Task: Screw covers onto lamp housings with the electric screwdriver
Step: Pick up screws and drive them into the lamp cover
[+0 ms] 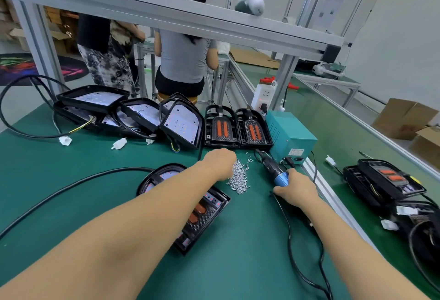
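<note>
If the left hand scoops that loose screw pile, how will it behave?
The screws are small, shiny and loosely heaped, so some will likely slip from the left hand. Strays already lie apart on the mat, so pushing probably scatters or rolls them.

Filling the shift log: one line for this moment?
left hand: reaching into screw pile | right hand: gripping electric screwdriver | lamp housing: under left forearm

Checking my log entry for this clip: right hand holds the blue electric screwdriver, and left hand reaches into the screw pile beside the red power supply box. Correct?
One slip: the power supply box is teal, not red, as the head view shows. The rest holds: right hand grips the blue electric screwdriver, left hand at the screw pile.
</note>
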`<state>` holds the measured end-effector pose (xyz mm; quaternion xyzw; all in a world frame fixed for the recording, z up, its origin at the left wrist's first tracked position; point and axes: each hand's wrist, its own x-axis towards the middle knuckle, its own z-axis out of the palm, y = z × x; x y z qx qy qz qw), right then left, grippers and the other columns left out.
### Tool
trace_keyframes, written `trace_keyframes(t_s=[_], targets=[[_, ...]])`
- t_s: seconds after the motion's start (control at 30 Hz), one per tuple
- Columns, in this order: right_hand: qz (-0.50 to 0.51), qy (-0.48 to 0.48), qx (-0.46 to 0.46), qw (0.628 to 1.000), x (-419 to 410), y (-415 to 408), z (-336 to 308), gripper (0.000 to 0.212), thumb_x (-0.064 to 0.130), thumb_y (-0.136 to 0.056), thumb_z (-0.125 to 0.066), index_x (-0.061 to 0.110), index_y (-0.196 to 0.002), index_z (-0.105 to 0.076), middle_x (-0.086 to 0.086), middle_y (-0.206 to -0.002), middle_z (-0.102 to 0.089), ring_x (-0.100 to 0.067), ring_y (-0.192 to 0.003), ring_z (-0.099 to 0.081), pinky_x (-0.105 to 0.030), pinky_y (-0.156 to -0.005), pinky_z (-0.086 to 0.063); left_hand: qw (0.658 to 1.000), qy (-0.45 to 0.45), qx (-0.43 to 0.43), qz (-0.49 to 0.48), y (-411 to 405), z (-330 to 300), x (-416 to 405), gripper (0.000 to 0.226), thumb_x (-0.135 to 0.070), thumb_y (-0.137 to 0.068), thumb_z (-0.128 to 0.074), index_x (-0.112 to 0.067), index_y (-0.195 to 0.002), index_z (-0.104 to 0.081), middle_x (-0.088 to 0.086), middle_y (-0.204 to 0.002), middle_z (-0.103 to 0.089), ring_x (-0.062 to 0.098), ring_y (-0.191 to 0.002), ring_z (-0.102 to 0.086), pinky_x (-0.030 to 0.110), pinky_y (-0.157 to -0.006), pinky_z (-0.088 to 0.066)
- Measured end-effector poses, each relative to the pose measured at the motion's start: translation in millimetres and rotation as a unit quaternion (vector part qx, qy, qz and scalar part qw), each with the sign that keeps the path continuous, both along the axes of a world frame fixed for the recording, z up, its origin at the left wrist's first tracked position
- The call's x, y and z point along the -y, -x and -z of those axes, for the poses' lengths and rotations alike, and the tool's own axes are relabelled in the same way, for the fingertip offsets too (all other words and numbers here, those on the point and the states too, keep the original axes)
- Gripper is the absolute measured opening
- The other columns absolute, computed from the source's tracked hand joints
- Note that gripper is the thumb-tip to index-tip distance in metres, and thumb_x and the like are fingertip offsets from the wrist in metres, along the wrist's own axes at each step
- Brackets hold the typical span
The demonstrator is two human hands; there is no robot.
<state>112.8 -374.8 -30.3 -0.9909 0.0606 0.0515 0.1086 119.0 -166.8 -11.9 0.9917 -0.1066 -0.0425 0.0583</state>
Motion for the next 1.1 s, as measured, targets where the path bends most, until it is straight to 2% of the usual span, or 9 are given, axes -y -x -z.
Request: trace_keyframes(t_s=[0.07, 0.2, 0.37, 0.5, 0.6, 0.73, 0.83, 0.97, 1.1], targets=[[0.001, -0.007, -0.008, 1.0, 0, 0, -5, 0.035, 0.034, -0.085, -0.067, 0.013, -0.096, -0.042, -0.001, -0.082, -0.049, -0.021, -0.075, -0.05, -0.029, -0.053, -0.034, 0.986, 0.163, 0.001, -0.039, 2, -12, -8, 0.031, -0.003, -0.083, -0.052, -0.008, -0.055, -0.038, 0.01, -0.063, -0.051, 0.024, -0.055, -0.044, 0.032, -0.059, -0.044], [0.033, -0.046, -0.027, 0.998, -1, -3, -17, 0.023, 0.022, -0.077, -0.068, 0.012, -0.083, -0.049, -0.003, -0.075, -0.053, -0.016, -0.058, -0.05, -0.024, -0.048, -0.034, 0.879, 0.464, -0.018, -0.111, 18, -27, -32, 0.017, -0.002, -0.085, -0.051, -0.005, -0.072, -0.061, 0.007, -0.066, -0.066, 0.016, -0.054, -0.059, 0.024, -0.052, -0.054], [0.013, -0.095, -0.02, 0.995, -2, -3, -20, 0.016, 0.013, -0.07, -0.067, 0.01, -0.079, -0.054, -0.006, -0.073, -0.06, -0.021, -0.062, -0.05, -0.023, -0.053, -0.037, 0.771, 0.614, -0.035, -0.163, 50, -18, -68, 0.014, -0.002, -0.09, -0.058, -0.009, -0.081, -0.065, 0.008, -0.068, -0.065, 0.011, -0.052, -0.058, 0.018, -0.051, -0.05], [0.007, -0.25, -0.007, 0.968, -7, 3, -40, 0.008, 0.006, -0.065, -0.067, 0.006, -0.068, -0.06, -0.008, -0.057, -0.066, -0.02, -0.05, -0.055, -0.023, -0.053, -0.044, 0.708, 0.68, -0.064, -0.181, 76, -9, -89, 0.009, -0.003, -0.091, -0.06, -0.005, -0.088, -0.068, 0.01, -0.075, -0.071, 0.011, -0.059, -0.065, 0.019, -0.057, -0.053], [0.005, -0.421, -0.011, 0.907, -16, 10, -69, 0.009, 0.001, -0.07, -0.07, 0.004, -0.07, -0.062, -0.009, -0.055, -0.062, -0.02, -0.047, -0.055, -0.028, -0.053, -0.049, 0.652, 0.729, -0.081, -0.194, 94, -6, -99, 0.008, -0.001, -0.091, -0.057, -0.002, -0.093, -0.065, 0.011, -0.079, -0.073, 0.014, -0.065, -0.068, 0.021, -0.058, -0.054], [-0.011, -0.576, 0.017, 0.817, -34, 25, -110, 0.009, -0.004, -0.077, -0.067, 0.002, -0.077, -0.061, -0.006, -0.053, -0.057, -0.014, -0.042, -0.052, -0.023, -0.044, -0.049, 0.587, 0.778, -0.098, -0.203, 110, -7, -101, 0.007, -0.003, -0.091, -0.056, -0.005, -0.089, -0.062, 0.008, -0.076, -0.067, 0.012, -0.061, -0.063, 0.021, -0.055, -0.054], [-0.014, -0.712, 0.03, 0.701, -44, 38, -132, 0.009, 0.003, -0.083, -0.061, 0.006, -0.074, -0.059, -0.006, -0.063, -0.063, -0.01, -0.045, -0.055, -0.021, -0.047, -0.051, 0.54, 0.81, -0.116, -0.197, 120, -11, -101, 0.003, -0.006, -0.088, -0.058, -0.004, -0.088, -0.06, 0.004, -0.069, -0.064, 0.011, -0.057, -0.06, 0.019, -0.052, -0.053], [-0.04, -0.825, 0.057, 0.56, -61, 60, -138, 0.007, 0.014, -0.086, -0.056, 0.011, -0.083, -0.06, -0.011, -0.089, -0.074, -0.01, -0.058, -0.064, -0.025, -0.063, -0.057, 0.451, 0.862, -0.143, -0.179, 136, -11, -94, 0.023, -0.005, -0.071, -0.063, -0.001, -0.093, -0.06, 0.008, -0.074, -0.069, 0.012, -0.059, -0.065, 0.02, -0.053, -0.055], [-0.065, -0.882, 0.11, 0.454, -91, 76, -132, 0.006, 0.013, -0.087, -0.054, 0.013, -0.083, -0.057, -0.005, -0.077, -0.069, -0.007, -0.051, -0.055, -0.02, -0.057, -0.051, 0.401, 0.886, -0.164, -0.165, 145, -9, -81, 0.02, -0.006, -0.072, -0.062, -0.001, -0.091, -0.062, 0.008, -0.074, -0.069, 0.012, -0.058, -0.064, 0.02, -0.051, -0.055]])
